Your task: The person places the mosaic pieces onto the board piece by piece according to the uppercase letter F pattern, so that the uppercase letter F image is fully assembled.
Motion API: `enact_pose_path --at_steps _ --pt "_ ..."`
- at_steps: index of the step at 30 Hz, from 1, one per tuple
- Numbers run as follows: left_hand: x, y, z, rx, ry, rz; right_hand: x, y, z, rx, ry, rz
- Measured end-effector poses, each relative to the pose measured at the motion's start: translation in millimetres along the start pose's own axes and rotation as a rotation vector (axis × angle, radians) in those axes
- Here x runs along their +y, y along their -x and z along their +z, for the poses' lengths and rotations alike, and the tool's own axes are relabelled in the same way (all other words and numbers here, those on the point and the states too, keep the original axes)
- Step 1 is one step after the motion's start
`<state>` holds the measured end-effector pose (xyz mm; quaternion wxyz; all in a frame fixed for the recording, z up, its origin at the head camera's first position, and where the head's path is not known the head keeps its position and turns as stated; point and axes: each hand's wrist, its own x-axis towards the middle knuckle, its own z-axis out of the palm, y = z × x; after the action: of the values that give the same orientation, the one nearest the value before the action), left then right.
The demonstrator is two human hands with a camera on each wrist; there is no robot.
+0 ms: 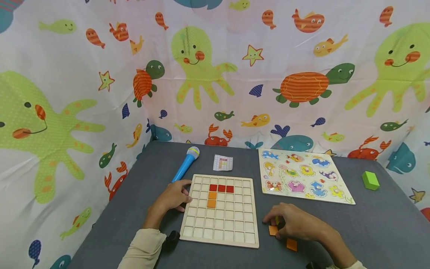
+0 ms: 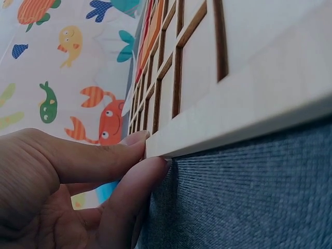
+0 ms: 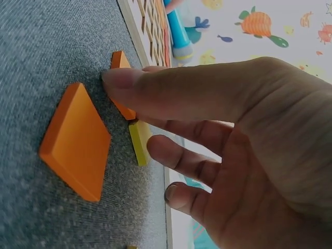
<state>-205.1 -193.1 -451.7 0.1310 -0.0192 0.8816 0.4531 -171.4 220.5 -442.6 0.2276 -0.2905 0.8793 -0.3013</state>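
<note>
A wooden grid board (image 1: 220, 224) lies on the dark table, with three red tiles (image 1: 221, 188) in one row and two orange tiles (image 1: 212, 199) below the leftmost. My left hand (image 1: 171, 196) pinches the board's left edge between thumb and finger, as the left wrist view shows. To the right of the board, my right hand (image 1: 297, 221) hovers low over loose tiles, fingers bent and spread. Its thumb passes in front of an orange tile (image 3: 119, 59); a yellow tile (image 3: 138, 142) lies beside that one. Another orange tile (image 3: 78, 145) lies nearer the wrist.
Behind the board are a blue toy microphone (image 1: 184, 166) and a small card (image 1: 223, 163) with a coloured grid pattern. A sea-animal puzzle board (image 1: 302, 173) lies at the back right, with a green block (image 1: 370, 180) beyond it. A printed curtain (image 1: 228, 74) surrounds the table.
</note>
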Motion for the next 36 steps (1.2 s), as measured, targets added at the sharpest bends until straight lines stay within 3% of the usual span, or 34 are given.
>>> enact_pose_path --at_steps 10,25,36 --pt "1.2 2.0 -1.7 -0.006 0.0 0.01 -3.7 -2.5 3.3 0.042 0.035 0.006" --pt "-1.9 1.4 0.2 -0.008 0.007 0.021 -9.1 -13.5 10.5 0.121 0.094 -0.061" --pt "-2.1 1.3 1.1 -0.002 0.0 0.011 -27.9 -29.3 16.1 0.147 0.119 -0.088"
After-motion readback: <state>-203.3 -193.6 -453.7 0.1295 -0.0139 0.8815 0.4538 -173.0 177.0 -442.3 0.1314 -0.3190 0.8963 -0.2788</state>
